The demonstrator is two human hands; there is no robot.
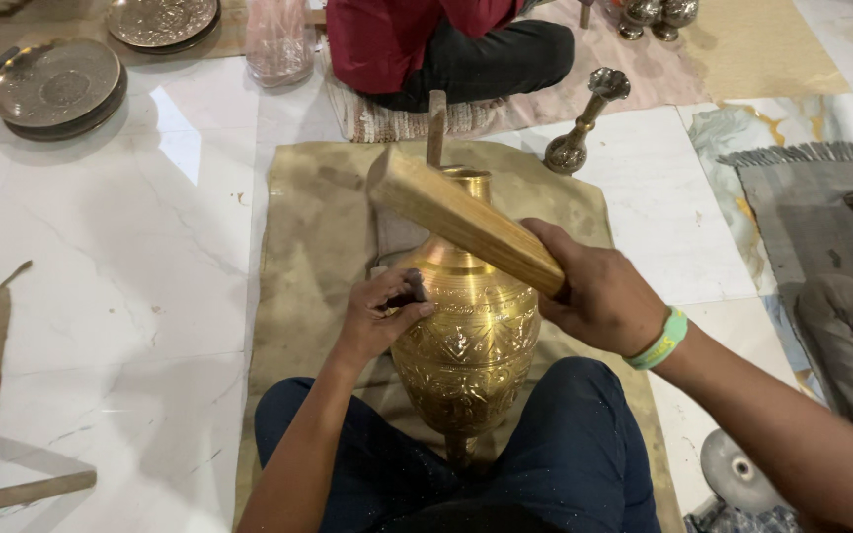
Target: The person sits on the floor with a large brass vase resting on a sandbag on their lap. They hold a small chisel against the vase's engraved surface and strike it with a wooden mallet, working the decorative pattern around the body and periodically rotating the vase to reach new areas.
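Engraved brass vase under chisel and mallet, lying on a tan cloth over the marble floor.

Left hand clamped on a small dark chisel, tip seemingly against the vase shoulder, though fingers hide the contact. Right hand, with a green wristband, closed around a wooden mallet raised above the vase neck. Vase resting between dark-trousered knees near the cloth's near edge, neck toward its far edge. Stacked metal plates at the floor's far left corner; a brass stand just off the cloth's far right corner.
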